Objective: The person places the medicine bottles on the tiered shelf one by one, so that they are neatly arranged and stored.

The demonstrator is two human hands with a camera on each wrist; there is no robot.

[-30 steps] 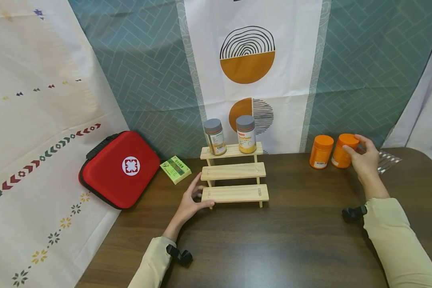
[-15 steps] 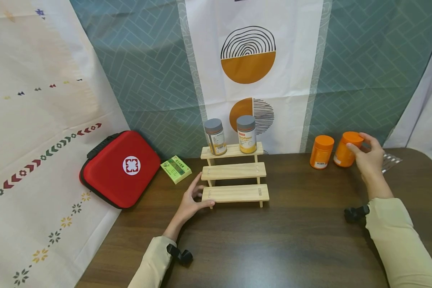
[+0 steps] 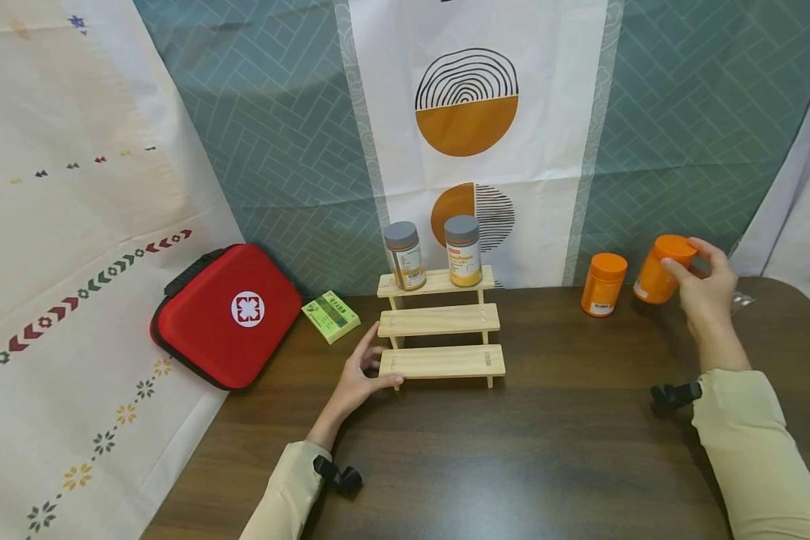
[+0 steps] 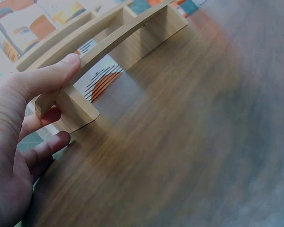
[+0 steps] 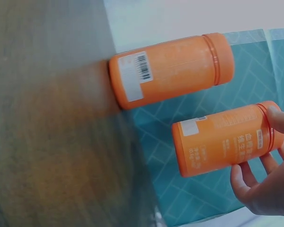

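Observation:
My right hand (image 3: 712, 292) holds an orange pill bottle (image 3: 658, 276) by its lid, thumb on one side and fingers on the other. The bottle is tilted and raised off the table in the right wrist view. A second orange bottle (image 3: 604, 286) stands upright just left of it. My left hand (image 3: 352, 382) grips the left end of a three-step wooden stand (image 3: 439, 321), its thumb (image 4: 61, 73) on the lowest step and fingers around the end. Two grey-capped bottles, one on the left (image 3: 406, 259) and one on the right (image 3: 463, 255), stand on the top step.
A red first-aid case (image 3: 226, 322) leans at the left, with a green-yellow box (image 3: 331, 318) between it and the stand. A clear blister pack (image 3: 741, 301) lies partly hidden behind my right hand. Patterned cloth (image 3: 277, 150) hangs along the table's back edge.
My right hand has lifted the orange bottle and moved it a little up and to the right, tilting it and widening the gap to the other bottle. My left hand stays on the stand.

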